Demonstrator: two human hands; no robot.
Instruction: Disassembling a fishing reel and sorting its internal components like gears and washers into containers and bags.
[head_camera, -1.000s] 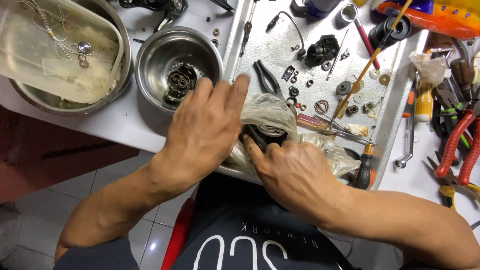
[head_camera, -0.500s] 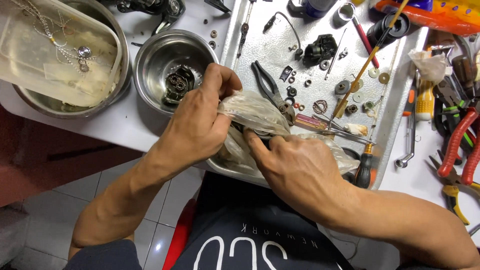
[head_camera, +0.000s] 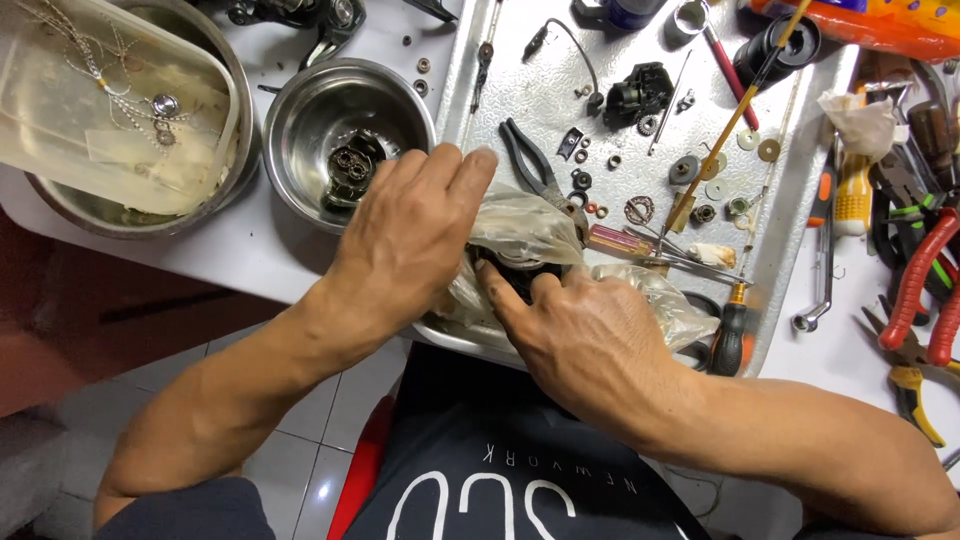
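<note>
My left hand (head_camera: 405, 240) and my right hand (head_camera: 585, 335) meet over the near edge of a metal tray (head_camera: 560, 45). Both grip a crumpled clear plastic bag (head_camera: 520, 225) wrapped around a dark black part (head_camera: 515, 272). The left hand covers the bag's left side with its fingers laid over the top. My right thumb and forefinger pinch the dark part from below. Most of that part is hidden by the bag and fingers.
Black pliers (head_camera: 535, 165), washers, gears and a black housing (head_camera: 640, 95) lie on the tray. A steel bowl (head_camera: 300, 115) with dark parts sits left, next to a larger bowl holding a clear tub (head_camera: 110, 110). Screwdrivers and red-handled pliers (head_camera: 925, 290) crowd the right.
Both hands have shifted slightly on the bag, bunching the plastic tighter around the dark part. The left fingers have closed further over its top.
</note>
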